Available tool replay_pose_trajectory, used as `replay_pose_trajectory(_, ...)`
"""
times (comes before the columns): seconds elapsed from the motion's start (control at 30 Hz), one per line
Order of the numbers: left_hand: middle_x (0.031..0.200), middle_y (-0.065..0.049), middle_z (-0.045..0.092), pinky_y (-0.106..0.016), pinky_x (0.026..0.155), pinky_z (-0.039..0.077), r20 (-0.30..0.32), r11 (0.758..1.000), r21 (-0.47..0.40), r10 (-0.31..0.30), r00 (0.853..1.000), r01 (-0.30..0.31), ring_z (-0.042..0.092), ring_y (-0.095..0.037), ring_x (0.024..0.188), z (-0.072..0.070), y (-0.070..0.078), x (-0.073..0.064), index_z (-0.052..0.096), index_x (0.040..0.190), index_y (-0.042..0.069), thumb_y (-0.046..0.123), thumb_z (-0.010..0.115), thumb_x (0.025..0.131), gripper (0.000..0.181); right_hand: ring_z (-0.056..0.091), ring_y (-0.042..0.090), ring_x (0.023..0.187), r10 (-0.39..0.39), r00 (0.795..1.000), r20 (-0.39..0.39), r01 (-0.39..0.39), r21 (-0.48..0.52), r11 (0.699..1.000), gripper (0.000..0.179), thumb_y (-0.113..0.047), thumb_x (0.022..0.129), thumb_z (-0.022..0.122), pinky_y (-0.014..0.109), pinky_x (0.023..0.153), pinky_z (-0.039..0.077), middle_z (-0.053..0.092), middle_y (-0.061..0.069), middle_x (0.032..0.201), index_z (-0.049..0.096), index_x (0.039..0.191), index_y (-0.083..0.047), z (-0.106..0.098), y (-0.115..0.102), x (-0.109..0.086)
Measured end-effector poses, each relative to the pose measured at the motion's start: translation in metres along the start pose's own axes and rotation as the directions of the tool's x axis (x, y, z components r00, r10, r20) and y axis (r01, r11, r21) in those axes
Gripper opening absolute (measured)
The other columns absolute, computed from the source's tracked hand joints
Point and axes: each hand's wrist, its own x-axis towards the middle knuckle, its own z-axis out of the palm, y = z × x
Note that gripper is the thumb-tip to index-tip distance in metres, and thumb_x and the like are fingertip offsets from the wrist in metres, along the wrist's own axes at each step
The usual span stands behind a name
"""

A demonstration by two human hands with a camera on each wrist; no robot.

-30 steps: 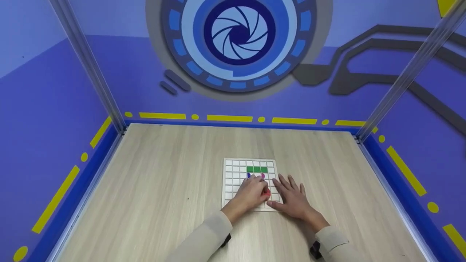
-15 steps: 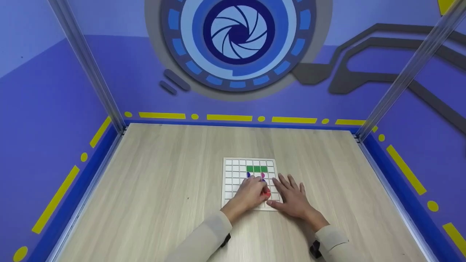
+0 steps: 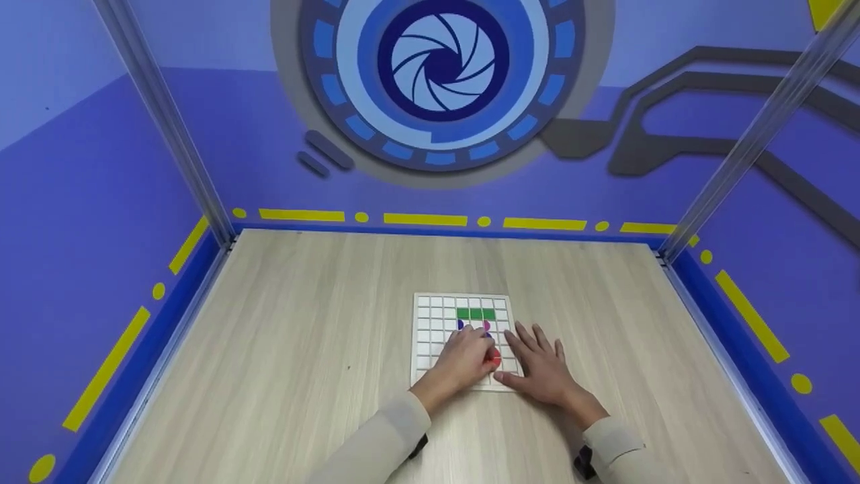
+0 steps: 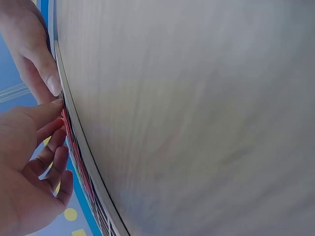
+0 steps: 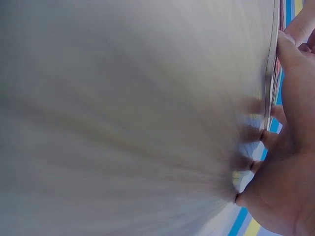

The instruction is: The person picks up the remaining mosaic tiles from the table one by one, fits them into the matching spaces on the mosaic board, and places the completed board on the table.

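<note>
A square white grid board [image 3: 430, 313] lies on the table, with green tiles [image 3: 476, 314] in a row near its far side. Blue and pink marks [image 3: 486, 325] show just past the left fingertips. My left hand [image 3: 462, 356] bends over the board, thumb and index finger at either side of a red tile [image 3: 496, 360]; much of the board's middle is hidden beneath it. In the left wrist view, those fingertips [image 4: 58, 103] meet the red at the board surface. My right hand [image 3: 543, 366] spreads along the board's right edge, thumb over the near corner, other fingers straight.
A light wood table [image 3: 322, 323] surrounds the board on every side. Blue printed walls [image 3: 80, 222] with yellow dashes enclose it left, right and behind, with metal posts [image 3: 168, 128] at the back corners. Black wrist straps [image 3: 583, 462] show at the sleeves.
Both hands stay in place over the board; a little more of the red tile shows beside the left thumb. The head view shifts very slightly.
</note>
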Motion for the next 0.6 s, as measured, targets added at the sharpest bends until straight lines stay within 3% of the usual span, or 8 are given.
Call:
replay_pose_trajectory(0.33, 0.094, 0.008, 0.061, -0.033, 0.081, 0.044, 0.012, 0.998, -0.047, -0.031, 0.999, 0.032, 0.052, -0.014, 0.09, -0.006, 0.0, -0.004, 0.073, 0.091, 0.02, 0.032, 0.084, 0.091, 0.016, 0.012, 0.049, 0.159, -0.013, 1.0, 0.002, 0.013, 0.019, 1.0, 0.096, -0.074, 0.091, 0.066, 0.082, 0.114, 0.006, 0.025, 0.013, 0.174, 0.038, 0.165, -0.018, 0.001, -0.002, 0.002)
replay_pose_trajectory(0.6, 0.101, 0.007, 0.062, -0.033, 0.087, 0.047, 0.035, 0.983, -0.131, -0.123, 0.992, 0.126, 0.053, -0.012, 0.097, -0.029, -0.011, -0.007, 0.078, 0.109, 0.018, 0.026, 0.078, 0.097, 0.014, 0.011, 0.048, 0.159, 0.014, 1.0, 0.013, -0.014, 0.018, 1.0, 0.098, -0.073, 0.09, 0.067, 0.081, 0.115, 0.005, 0.025, 0.014, 0.173, 0.038, 0.165, -0.017, -0.001, -0.001, -0.001)
